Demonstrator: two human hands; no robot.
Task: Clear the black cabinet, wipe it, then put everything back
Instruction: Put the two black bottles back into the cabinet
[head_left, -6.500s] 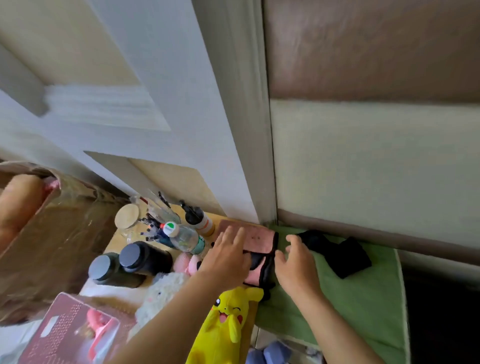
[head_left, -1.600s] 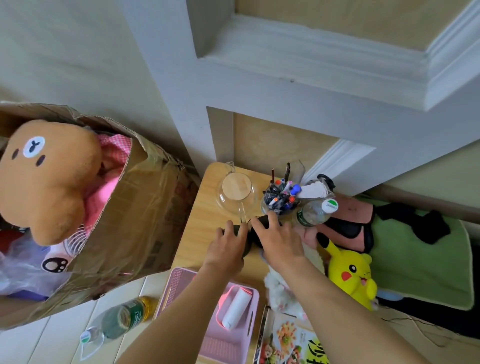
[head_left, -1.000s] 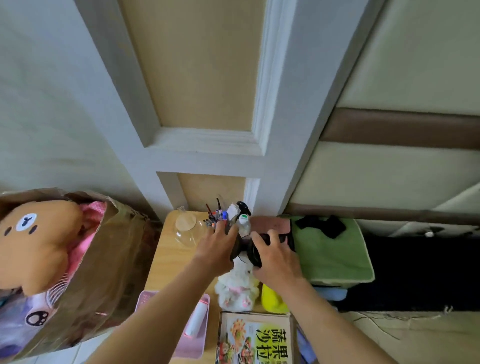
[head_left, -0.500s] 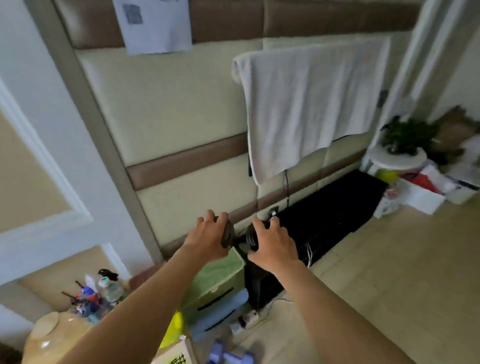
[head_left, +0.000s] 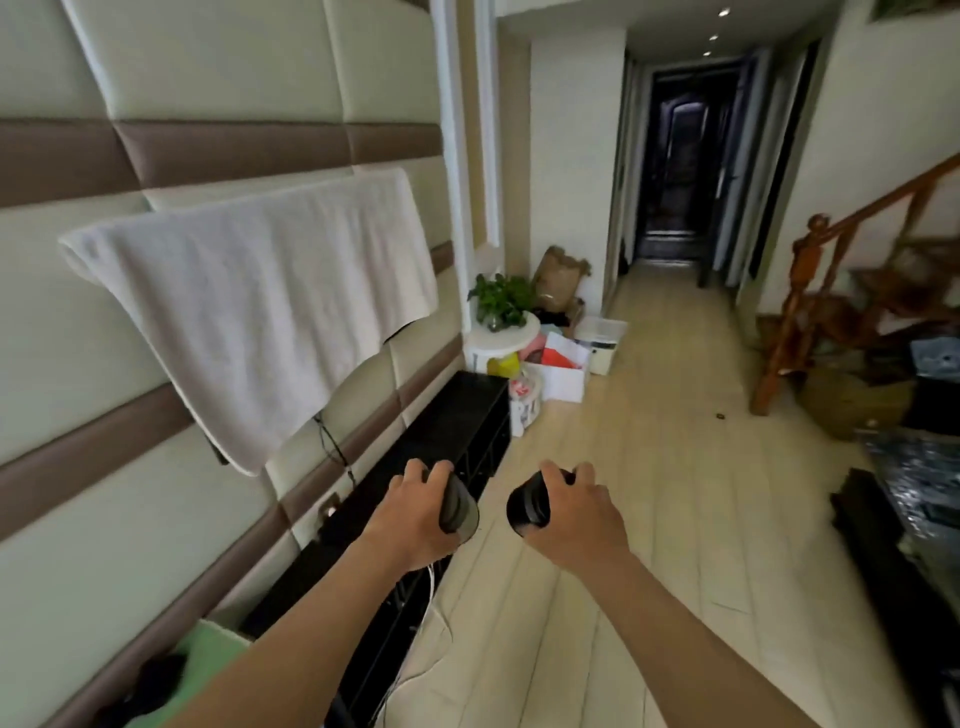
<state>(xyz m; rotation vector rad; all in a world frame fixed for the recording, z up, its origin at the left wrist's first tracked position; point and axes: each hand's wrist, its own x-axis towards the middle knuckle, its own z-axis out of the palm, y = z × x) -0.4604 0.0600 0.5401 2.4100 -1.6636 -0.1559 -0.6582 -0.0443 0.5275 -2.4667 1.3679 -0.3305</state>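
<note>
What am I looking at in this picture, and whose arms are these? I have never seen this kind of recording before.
There is no machine here. A person wears one wide-angle camera on the head, and it looks forward and down. The two bare arms coming in from the bottom edge are therefore the wearer's own.

The left hand grips a dark cylindrical container. The right hand grips a second black container. The picture is too dark to tell exactly what they are.

Both are held in the air near the long, low black cabinet, which runs along the padded wall on the left. A white towel hangs on that wall above it. A potted plant stands on a white round stand past its far end.
</note>
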